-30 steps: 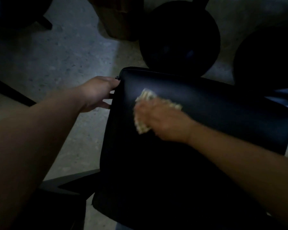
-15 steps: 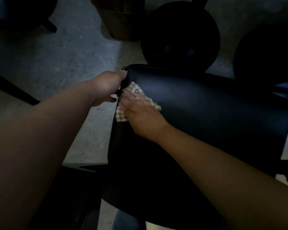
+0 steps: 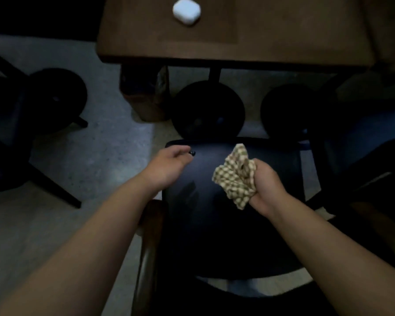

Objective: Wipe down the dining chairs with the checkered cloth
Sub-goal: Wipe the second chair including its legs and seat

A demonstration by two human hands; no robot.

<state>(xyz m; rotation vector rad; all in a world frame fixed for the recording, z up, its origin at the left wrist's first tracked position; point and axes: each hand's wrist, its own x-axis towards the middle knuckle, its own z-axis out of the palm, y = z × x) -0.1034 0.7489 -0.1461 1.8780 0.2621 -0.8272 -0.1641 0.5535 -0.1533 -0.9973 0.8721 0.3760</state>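
Fingers (image 3: 263,176) of my right hand (image 3: 268,188) are curled tight around the checkered cloth (image 3: 236,176), bunched into a wad that sticks out to the left of my fist and hangs above the dark seat of the dining chair (image 3: 214,224) — whether its lowest fold touches the seat I cannot tell. My left hand (image 3: 167,165) sits over the seat's left front corner, its fingers loosely bent and closed on nothing, the thumb near the chair's edge. Both my forearms reach in from the bottom of the view. Beyond the chair stands the brown tabletop (image 3: 260,42), with a small white case (image 3: 186,10) lying on it near the top edge. Under it are two round black bases (image 3: 206,110) on the pale floor (image 3: 89,156) — another dark chair (image 3: 21,124) stands off to the left.
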